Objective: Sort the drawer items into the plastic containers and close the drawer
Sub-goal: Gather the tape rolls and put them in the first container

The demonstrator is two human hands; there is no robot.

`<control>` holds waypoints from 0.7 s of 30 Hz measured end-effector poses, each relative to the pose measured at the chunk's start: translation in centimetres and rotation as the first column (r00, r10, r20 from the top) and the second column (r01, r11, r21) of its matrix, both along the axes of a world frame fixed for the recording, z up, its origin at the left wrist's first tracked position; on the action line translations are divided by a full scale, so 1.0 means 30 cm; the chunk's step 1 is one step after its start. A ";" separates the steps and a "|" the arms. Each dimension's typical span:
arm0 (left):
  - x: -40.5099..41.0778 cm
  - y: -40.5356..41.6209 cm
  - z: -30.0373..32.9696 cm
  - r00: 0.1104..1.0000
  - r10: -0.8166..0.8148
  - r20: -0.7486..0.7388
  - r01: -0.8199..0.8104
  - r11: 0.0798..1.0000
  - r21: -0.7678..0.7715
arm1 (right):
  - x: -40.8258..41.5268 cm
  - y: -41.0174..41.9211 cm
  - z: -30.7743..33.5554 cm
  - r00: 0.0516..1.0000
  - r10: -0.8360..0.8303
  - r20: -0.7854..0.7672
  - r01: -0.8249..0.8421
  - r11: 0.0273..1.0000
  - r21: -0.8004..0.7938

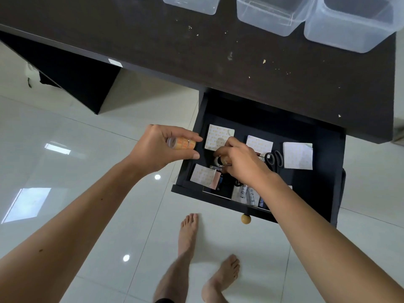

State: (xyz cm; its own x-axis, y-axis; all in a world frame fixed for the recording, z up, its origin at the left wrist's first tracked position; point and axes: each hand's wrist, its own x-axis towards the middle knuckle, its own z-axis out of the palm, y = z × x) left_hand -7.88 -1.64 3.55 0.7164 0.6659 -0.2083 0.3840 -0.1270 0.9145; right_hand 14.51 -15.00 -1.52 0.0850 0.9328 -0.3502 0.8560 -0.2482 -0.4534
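The black drawer (317,182) stands pulled out under the dark desk. My left hand (157,147) grips a stack of orange tape rolls (181,143) just left of the drawer. My right hand (238,160) reaches inside the drawer and pinches another tape roll (219,161). White sticker sheets (219,136), black scissors (274,159) and several batteries (251,194) lie in the drawer. Clear plastic containers (271,14) stand on the desk's far side.
The dark desk top (196,51) carries small crumbs. A round wooden knob (246,218) sticks out from the drawer front. My bare feet (188,232) stand on glossy white tiles below. An open desk recess lies at the left.
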 end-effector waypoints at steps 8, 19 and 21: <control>-0.010 -0.004 -0.014 1.000 0.007 0.018 -0.006 1.000 -0.030 | -0.001 -0.022 0.003 0.999 -0.031 -0.019 0.032 0.996 0.085; -0.028 0.036 0.043 0.999 0.015 -0.041 -0.015 1.000 -0.012 | 0.012 -0.008 0.150 0.962 -0.168 -0.214 0.197 0.972 0.124; -0.028 0.077 0.067 0.999 0.024 -0.040 -0.023 1.000 0.014 | 0.012 0.028 0.207 0.953 -0.158 -0.258 0.198 0.970 0.140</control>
State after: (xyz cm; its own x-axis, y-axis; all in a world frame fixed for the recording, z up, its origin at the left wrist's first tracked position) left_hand -8.73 0.67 5.56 0.6915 0.6856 -0.2274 0.4236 -0.1299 0.8965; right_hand 14.88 -14.15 4.70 0.1861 0.9562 -0.2259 0.6633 -0.2919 -0.6891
